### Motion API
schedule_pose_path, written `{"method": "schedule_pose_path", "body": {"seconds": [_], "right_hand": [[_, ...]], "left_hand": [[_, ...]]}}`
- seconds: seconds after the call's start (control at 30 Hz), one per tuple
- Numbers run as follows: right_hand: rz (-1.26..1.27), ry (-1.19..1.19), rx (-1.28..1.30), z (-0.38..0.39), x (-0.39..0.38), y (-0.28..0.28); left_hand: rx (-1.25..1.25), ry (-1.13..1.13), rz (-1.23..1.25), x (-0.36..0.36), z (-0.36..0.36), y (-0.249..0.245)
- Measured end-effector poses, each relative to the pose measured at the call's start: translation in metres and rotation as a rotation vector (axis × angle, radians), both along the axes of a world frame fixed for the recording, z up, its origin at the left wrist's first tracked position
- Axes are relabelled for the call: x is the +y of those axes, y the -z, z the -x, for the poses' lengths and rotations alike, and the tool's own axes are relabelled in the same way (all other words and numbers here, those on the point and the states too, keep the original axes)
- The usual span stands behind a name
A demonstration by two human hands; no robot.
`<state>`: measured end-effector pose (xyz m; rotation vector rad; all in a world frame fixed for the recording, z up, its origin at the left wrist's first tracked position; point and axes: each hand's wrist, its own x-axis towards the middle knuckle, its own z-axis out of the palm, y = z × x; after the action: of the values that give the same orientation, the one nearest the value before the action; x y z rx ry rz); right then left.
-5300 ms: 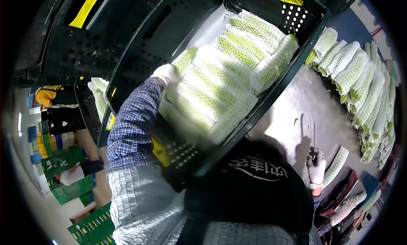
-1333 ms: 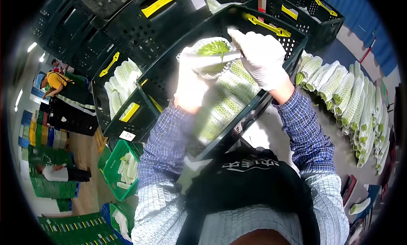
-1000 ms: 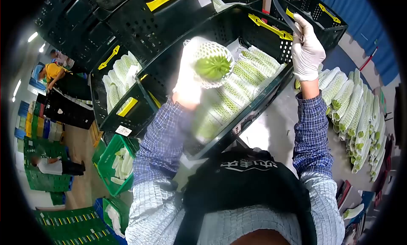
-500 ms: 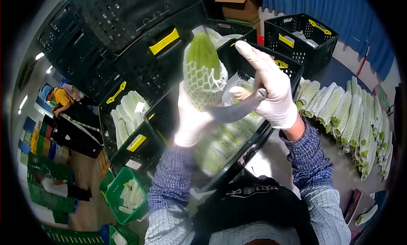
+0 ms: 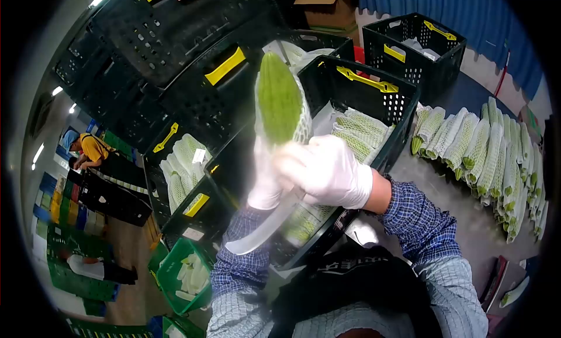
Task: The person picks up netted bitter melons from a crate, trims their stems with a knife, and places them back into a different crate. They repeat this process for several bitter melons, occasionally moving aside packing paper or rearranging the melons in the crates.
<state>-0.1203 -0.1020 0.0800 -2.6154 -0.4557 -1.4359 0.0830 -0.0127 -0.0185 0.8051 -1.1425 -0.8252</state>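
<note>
A long green vegetable (image 5: 280, 98) stands upright in front of me, its ridged front bare. White foam netting (image 5: 304, 124) lies along its sides. My left hand (image 5: 263, 177), in a white glove, is wrapped round its lower part. My gloved right hand (image 5: 333, 171) is closed on a knife, and its blurred fingers meet the vegetable's lower front. The knife blade (image 5: 263, 228) points down and left, over my left forearm. Behind the hands, a dark crate (image 5: 400, 107) holds netted vegetables (image 5: 359, 133).
Netted vegetables (image 5: 485, 148) lie in a pile at right. Another dark crate (image 5: 435, 72) stands at the back right. At left are a crate of wrapped vegetables (image 5: 184, 162) and a green basket (image 5: 175, 300). Two people (image 5: 96, 151) (image 5: 87, 266) are at far left.
My right hand has moved left and down, from beside the vegetable onto its lower front. The knife blade has swung to point down-left. More of the vegetable's front shows bare.
</note>
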Motion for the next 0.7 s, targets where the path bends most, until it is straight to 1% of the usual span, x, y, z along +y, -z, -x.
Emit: {"method": "schedule_pose_path", "body": {"seconds": [0.03, 0.07, 0.13, 0.2, 0.23, 0.27, 0.33, 0.37, 0.4, 0.43, 0.5, 0.57, 0.63, 0.7], "right_hand": [[0.004, -0.049, 0.113, 0.001, 0.001, 0.003], [-0.051, -0.038, 0.137, 0.002, 0.004, 0.009], [-0.156, -0.017, 0.195, 0.001, 0.009, 0.022], [-0.114, 0.006, 0.258, 0.004, 0.011, 0.029], [-0.095, 0.020, 0.291, 0.005, 0.011, 0.033], [-0.065, 0.040, 0.264, 0.006, 0.014, 0.035], [-0.026, 0.093, 0.239, 0.010, 0.019, 0.035], [-0.014, 0.125, 0.240, 0.014, 0.023, 0.031], [0.146, 0.263, 0.321, 0.020, 0.029, 0.017], [0.174, 0.248, 0.250, 0.021, 0.032, 0.017], [0.220, 0.228, 0.146, 0.021, 0.036, 0.020], [0.258, 0.224, 0.082, 0.021, 0.039, 0.025], [0.259, 0.247, 0.077, 0.024, 0.043, 0.023], [0.241, 0.280, 0.164, 0.028, 0.046, 0.026]], "left_hand": [[0.034, -0.076, 0.042, 0.001, 0.008, 0.003], [0.054, -0.178, 0.085, 0.001, 0.037, -0.018], [-0.023, -0.424, 0.170, -0.009, 0.054, -0.037], [-0.240, -0.766, 0.222, -0.015, 0.050, -0.032], [-0.469, -0.879, 0.246, -0.013, 0.043, -0.028], [-0.684, -1.010, 0.279, -0.011, 0.036, -0.024], [-1.072, -1.159, 0.488, -0.009, 0.032, -0.035], [-1.064, -1.124, 0.527, -0.009, 0.031, -0.035], [-1.056, -1.087, 0.566, -0.008, 0.032, -0.039], [-1.318, -1.286, 0.581, -0.006, 0.035, -0.048], [-1.423, -1.338, 0.556, -0.001, 0.033, -0.048], [-1.385, -1.301, 0.560, 0.001, 0.035, -0.046], [-1.371, -1.284, 0.553, 0.003, 0.033, -0.044], [-1.379, -1.286, 0.536, 0.005, 0.030, -0.045]]}}
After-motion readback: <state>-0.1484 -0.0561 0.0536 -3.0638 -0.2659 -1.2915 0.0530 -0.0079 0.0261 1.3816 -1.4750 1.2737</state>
